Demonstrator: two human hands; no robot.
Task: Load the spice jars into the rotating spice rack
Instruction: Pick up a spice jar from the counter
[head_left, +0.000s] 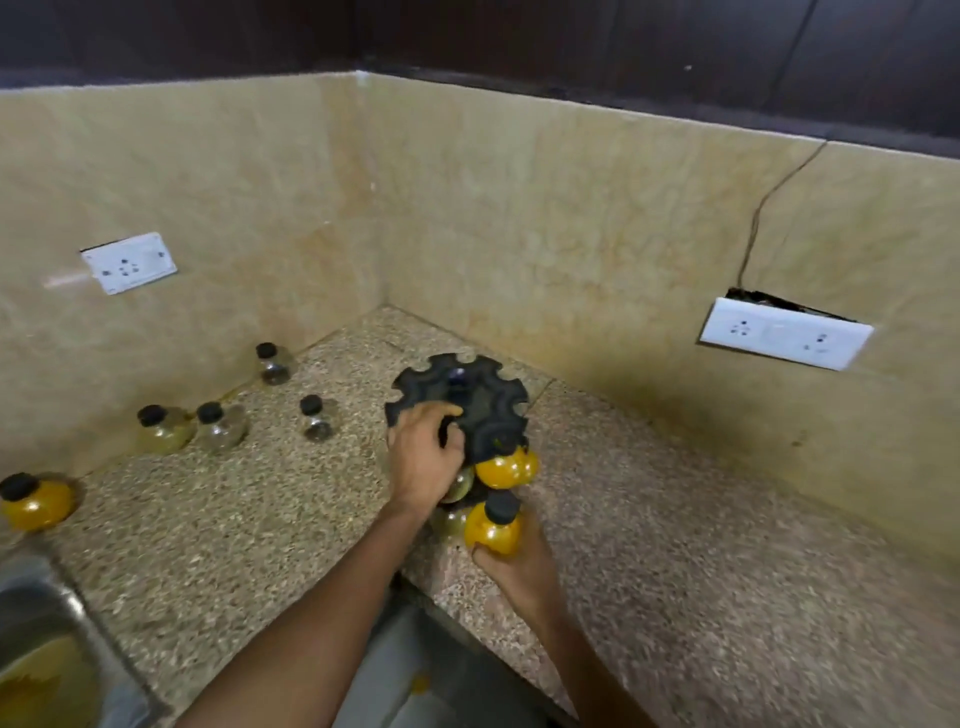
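The right hand (511, 564) grips a round yellow jar (492, 527) with a black lid, just beside the black rack (467, 400) on the speckled surface (675, 519). The left hand (423, 457) rests on the rack's notched top, fingers curled at its edge.

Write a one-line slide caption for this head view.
Left hand steadies the black rotating rack while the right hand brings a yellow spice jar to it.

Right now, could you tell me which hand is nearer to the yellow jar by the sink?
The left. The left hand rests on the spice rack, on the side facing the yellow jar by the sink. The right hand grips another yellow jar farther right.
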